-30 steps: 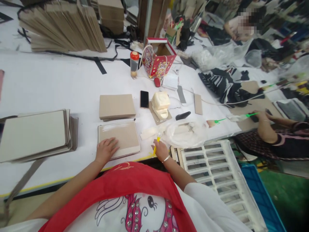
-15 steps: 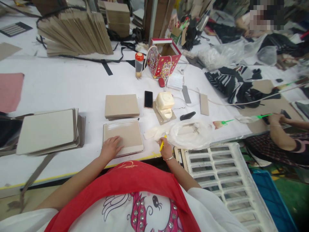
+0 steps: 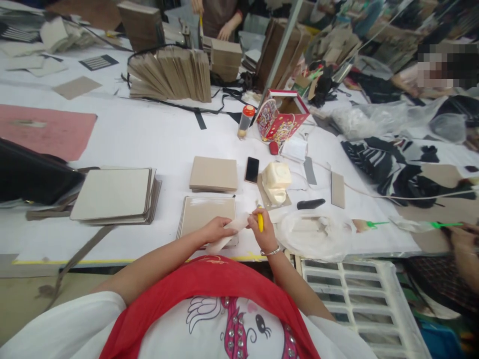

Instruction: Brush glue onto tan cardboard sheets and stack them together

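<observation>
A pale, whitish strip (image 3: 240,223) stretches between my two hands, above the front of a stack of beige boards (image 3: 204,213). My left hand (image 3: 217,230) pinches the strip between thumb and fingers. With my right hand (image 3: 266,235) I hold a small yellow-handled tool (image 3: 261,220), whose working end is hidden, and my fingertips meet the strip's far end. White streaks mark the back edge of the top board. Behind it lies a second stack of beige boards (image 3: 213,172). Right of my right hand sits a roll of white material in clear plastic (image 3: 294,242).
A large board stack (image 3: 110,194) lies on the left. Behind my right hand are a phone (image 3: 252,169), a cream block (image 3: 277,178) and a black-handled object (image 3: 311,204). Farther back stand a bottle (image 3: 245,122) and a red gift bag (image 3: 286,124). A white slatted rack (image 3: 348,284) borders the table.
My left hand has left the top board and taken hold of the pale strip, which now spans both hands. My right hand still holds the yellow tool. The view has shifted left.
</observation>
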{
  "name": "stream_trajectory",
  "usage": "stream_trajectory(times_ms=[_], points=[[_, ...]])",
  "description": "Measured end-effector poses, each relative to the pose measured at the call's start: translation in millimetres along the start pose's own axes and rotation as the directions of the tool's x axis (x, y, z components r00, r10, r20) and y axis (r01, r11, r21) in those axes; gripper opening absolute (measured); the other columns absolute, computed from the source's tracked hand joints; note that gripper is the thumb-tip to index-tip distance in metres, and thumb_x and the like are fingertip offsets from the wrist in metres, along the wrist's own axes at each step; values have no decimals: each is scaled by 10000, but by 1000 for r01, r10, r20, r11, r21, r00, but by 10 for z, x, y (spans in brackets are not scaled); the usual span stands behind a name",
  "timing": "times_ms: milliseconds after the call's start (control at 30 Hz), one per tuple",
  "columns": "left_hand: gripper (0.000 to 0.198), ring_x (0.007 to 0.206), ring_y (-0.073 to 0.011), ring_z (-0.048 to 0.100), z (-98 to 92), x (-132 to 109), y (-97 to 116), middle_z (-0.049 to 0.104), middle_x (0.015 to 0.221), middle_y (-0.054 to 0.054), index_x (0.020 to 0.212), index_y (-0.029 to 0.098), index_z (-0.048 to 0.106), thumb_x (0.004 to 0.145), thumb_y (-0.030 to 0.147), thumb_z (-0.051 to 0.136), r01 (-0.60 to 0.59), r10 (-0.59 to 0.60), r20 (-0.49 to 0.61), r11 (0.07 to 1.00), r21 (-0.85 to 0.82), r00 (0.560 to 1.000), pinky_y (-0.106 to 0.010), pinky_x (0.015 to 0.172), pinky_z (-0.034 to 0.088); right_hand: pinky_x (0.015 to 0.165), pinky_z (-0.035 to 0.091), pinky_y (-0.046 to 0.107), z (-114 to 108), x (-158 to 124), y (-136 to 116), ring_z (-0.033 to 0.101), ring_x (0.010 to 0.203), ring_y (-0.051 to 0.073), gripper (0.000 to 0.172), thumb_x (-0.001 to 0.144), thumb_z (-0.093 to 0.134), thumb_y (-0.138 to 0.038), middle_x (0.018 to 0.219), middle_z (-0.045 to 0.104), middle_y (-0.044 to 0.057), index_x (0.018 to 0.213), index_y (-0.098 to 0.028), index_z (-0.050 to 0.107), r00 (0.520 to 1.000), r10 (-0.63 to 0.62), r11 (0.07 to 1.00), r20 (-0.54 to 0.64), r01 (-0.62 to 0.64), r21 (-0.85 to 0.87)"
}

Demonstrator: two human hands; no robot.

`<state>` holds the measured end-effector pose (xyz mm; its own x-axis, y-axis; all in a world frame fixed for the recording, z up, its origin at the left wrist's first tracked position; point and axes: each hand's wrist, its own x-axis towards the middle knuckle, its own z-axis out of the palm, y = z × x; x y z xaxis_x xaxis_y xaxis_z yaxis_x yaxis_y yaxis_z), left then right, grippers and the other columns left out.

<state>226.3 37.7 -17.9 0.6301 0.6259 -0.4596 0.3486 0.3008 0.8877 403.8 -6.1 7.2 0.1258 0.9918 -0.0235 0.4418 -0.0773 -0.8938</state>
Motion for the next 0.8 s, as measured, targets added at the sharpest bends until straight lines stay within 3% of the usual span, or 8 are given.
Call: stream_trajectory(times_ms=[67, 167, 300, 433, 500, 600, 700, 800], points=[[365, 546, -131, 525, -80, -23, -72, 611, 625, 2, 829, 124, 649, 650, 439, 613, 22, -22, -33, 1000, 8, 999, -209, 500, 372, 615, 466, 252, 68, 52, 10, 584, 615, 120, 340, 756, 548, -400, 770, 615, -6, 981, -209, 379, 999, -4, 996, 32, 7, -88], [298, 551, -128, 526, -227, -54, -188, 610, 615, 8, 770, 137, 656, 638, 401, 622, 44, -42, -64, 999, 26, 997, -204, 501, 373, 627, 451, 244, 192, 141, 42, 600, 648, 133, 273, 775, 523, -373, 720, 608, -12, 957, -208, 403, 999, -34, 978, 39, 41, -205], [267, 564, -120, 529, -550, -152, -375, 596, 600, 16, 725, 142, 645, 585, 368, 673, 125, -136, -128, 988, -85, 982, -208, 528, 398, 657, 453, 249, 349, 327, 188, 606, 703, 145, 241, 794, 486, -388, 767, 609, 18, 934, -204, 418, 994, -32, 975, -108, 8, -222], [335, 567, -114, 538, -897, -226, -535, 602, 650, 2, 777, 147, 614, 559, 388, 696, 217, -333, -298, 907, -361, 895, -221, 520, 419, 686, 457, 265, 514, 557, 390, 611, 735, 156, 296, 784, 485, -421, 788, 614, 28, 968, -198, 419, 978, 3, 972, -208, -51, -229], [339, 580, -109, 544, -1026, -194, -598, 618, 714, -15, 790, 146, 606, 573, 392, 690, 208, -374, -390, 890, -405, 842, -213, 504, 406, 689, 456, 272, 620, 660, 473, 614, 745, 164, 317, 783, 481, -435, 796, 615, 31, 980, -196, 417, 979, 12, 964, -203, -65, -258], [275, 563, -109, 539, -1169, -84, -690, 623, 710, -22, 793, 144, 607, 653, 380, 624, 209, -361, -528, 922, -325, 769, -210, 483, 373, 675, 454, 272, 785, 782, 575, 614, 749, 172, 333, 786, 468, -445, 803, 615, 37, 993, -189, 417, 987, 5, 948, -163, -57, -314], [229, 528, -122, 519, -1276, 18, -767, 585, 572, -7, 685, 147, 608, 699, 373, 574, 292, -280, -645, 952, -91, 711, -224, 490, 341, 662, 452, 266, 912, 866, 677, 610, 742, 171, 339, 795, 445, -444, 815, 613, 50, 1002, -176, 424, 993, -8, 929, -119, -37, -368], [256, 554, -135, 512, -1351, 72, -806, 566, 529, -5, 585, 157, 585, 693, 389, 579, 367, -167, -735, 922, 119, 658, -232, 524, 324, 663, 449, 269, 980, 923, 783, 604, 735, 169, 345, 802, 430, -436, 838, 612, 63, 1015, -165, 433, 995, -26, 912, -94, -15, -409]])
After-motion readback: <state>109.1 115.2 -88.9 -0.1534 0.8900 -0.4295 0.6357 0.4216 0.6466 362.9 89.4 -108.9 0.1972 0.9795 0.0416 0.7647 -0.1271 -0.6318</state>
